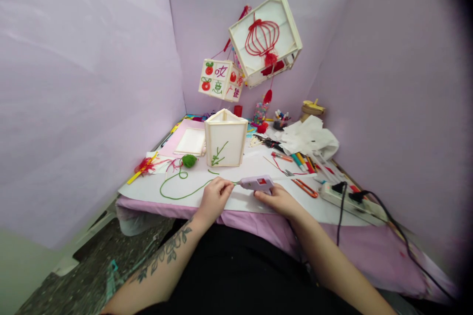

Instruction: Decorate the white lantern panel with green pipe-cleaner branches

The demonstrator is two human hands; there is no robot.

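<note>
Between the fingertips of my left hand [214, 199] is the end of a green yarn [172, 198], closed in a pinch. The strand loops left across the paper to a green yarn ball [189, 160]. My right hand [278, 199] is wrapped round a pale purple hot glue gun [254, 183], its nozzle pointing left at my left fingertips and the yarn. Whether the nozzle touches the yarn I cannot tell. Just beyond my hands, a white three-sided lantern [231, 142] with wooden edges stands upright, green yarn lines on its front. A short green yarn piece [213, 172] lies before it.
Two decorated lanterns hang behind, a large one [262, 42] and a small one [221, 80]. Rightward lie crumpled white paper [310, 136], several markers, an orange-handled tool [305, 188] and a power strip [351, 203] with black cords. Red yarn [146, 165] lies left. Purple panels enclose the table.
</note>
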